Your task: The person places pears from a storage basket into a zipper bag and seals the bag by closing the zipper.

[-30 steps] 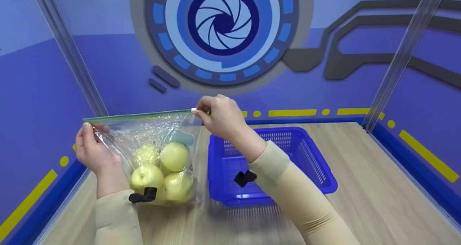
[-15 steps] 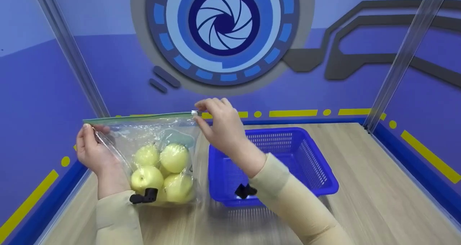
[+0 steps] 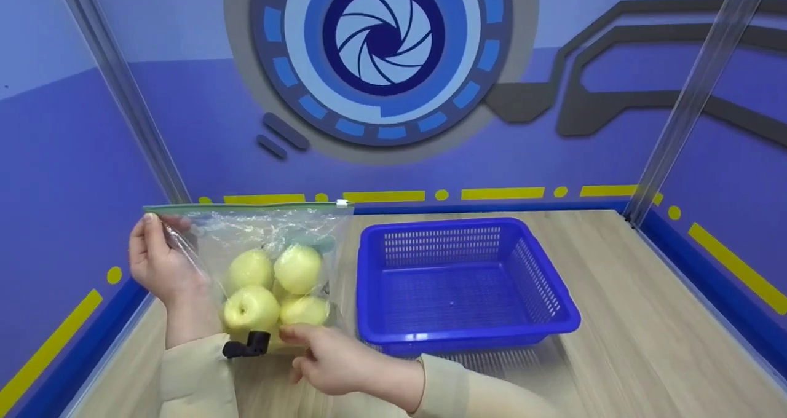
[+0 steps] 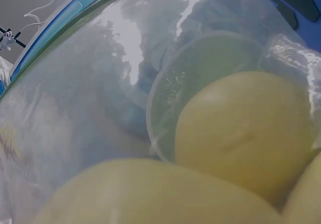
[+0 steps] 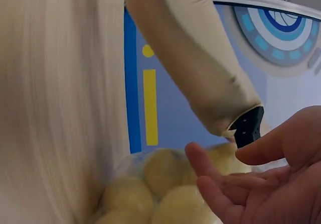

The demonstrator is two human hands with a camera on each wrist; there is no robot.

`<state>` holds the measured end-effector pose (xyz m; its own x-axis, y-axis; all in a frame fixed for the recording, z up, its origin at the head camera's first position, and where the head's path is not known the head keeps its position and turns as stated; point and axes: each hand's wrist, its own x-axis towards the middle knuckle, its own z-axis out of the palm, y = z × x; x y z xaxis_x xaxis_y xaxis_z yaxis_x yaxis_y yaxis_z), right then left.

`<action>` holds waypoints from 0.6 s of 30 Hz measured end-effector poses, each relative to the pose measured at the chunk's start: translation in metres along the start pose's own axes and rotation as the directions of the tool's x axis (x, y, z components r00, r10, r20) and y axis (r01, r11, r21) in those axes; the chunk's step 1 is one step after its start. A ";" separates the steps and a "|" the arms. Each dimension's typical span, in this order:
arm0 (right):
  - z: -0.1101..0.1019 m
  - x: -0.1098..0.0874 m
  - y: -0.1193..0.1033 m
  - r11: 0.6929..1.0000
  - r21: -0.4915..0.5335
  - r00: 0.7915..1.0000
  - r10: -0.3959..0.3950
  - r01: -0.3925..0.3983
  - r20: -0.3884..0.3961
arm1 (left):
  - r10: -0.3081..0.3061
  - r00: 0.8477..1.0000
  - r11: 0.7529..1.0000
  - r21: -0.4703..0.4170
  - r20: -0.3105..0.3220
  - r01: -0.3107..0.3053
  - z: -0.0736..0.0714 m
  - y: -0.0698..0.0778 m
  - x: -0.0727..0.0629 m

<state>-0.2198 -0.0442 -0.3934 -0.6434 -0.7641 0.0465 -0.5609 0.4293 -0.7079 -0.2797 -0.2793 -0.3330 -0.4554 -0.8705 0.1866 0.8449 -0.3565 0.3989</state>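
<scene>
A clear zip bag [image 3: 212, 236] with a green closure strip hangs upright at the left in the head view. Several round, pale yellow-green fruits [image 3: 251, 307] lie in its lower part, one with a stem hollow facing out. My left hand [image 3: 161, 258] pinches the bag's upper left corner between thumb and fingers. The white slider [image 3: 342, 203] sits near the strip's right end. My right hand [image 3: 338, 359] is low, at the bag's bottom right, its fingers overlapping the lower fruit. In the right wrist view its fingers [image 5: 213, 196] are loosely bent beside the bagged fruits [image 5: 180, 209], holding nothing.
A blue plastic basket [image 3: 467, 335] with slotted walls stands right of the bag on the wood-grain table [image 3: 639, 319]. Blue-purple panels [image 3: 467, 153] enclose the table at the back and sides. A black wrist mount [image 3: 247, 345] on the left sleeve overlaps the bag's lower edge.
My right hand has let go of the slider at the bag's upper right corner and come down to the bag's lower right. The strip's right end sits slightly lower; the left hand keeps its hold.
</scene>
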 end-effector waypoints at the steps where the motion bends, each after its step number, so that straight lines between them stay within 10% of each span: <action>1: 0.002 0.000 0.000 1.000 -0.010 1.000 0.007 -0.007 0.005 | 0.022 1.000 1.000 0.012 0.013 -0.023 -0.002 0.001 -0.002; 5: 0.003 0.008 0.003 0.999 -0.029 1.000 0.025 -0.024 0.015 | 0.118 0.987 0.993 0.017 0.106 -0.121 -0.001 0.005 -0.013; 8: 0.007 0.022 0.014 0.980 0.186 0.998 0.068 -0.064 -0.017 | 0.188 0.963 0.977 0.066 0.192 -0.204 0.001 0.008 -0.027; 15: 0.027 0.060 0.040 0.724 0.690 0.982 0.127 0.003 -0.138 | 0.278 0.886 0.862 0.311 0.370 -0.400 0.017 0.000 -0.077; 18: 0.039 0.070 0.044 0.737 0.671 0.980 0.062 0.081 -0.188 | 0.230 0.876 0.797 0.435 0.424 -0.420 0.025 -0.014 -0.098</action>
<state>-0.2696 -0.0972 -0.4487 -0.7635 -0.6319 0.1336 -0.1164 -0.0688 -0.9908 -0.2540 -0.1807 -0.3344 -0.3236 -0.7004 0.6362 0.7422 0.2291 0.6298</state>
